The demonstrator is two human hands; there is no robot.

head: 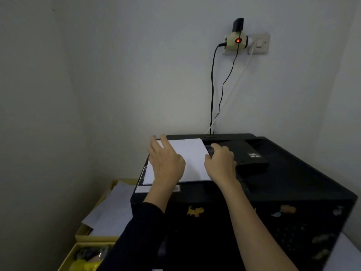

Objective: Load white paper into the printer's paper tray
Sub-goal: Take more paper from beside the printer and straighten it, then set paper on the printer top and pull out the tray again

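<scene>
Black printer fills the lower right, small animal stickers on its front face. White paper lies flat on the printer's top at the rear left corner, far edge near the back rim. Left hand rests palm-down on the sheet's left half, fingers spread, pressing not gripping. Right hand sits at the sheet's right edge, fingers curled toward a black raised flap; cannot tell whether it grips. Yellow box with loose sheets stands beside the printer's left side.
</scene>
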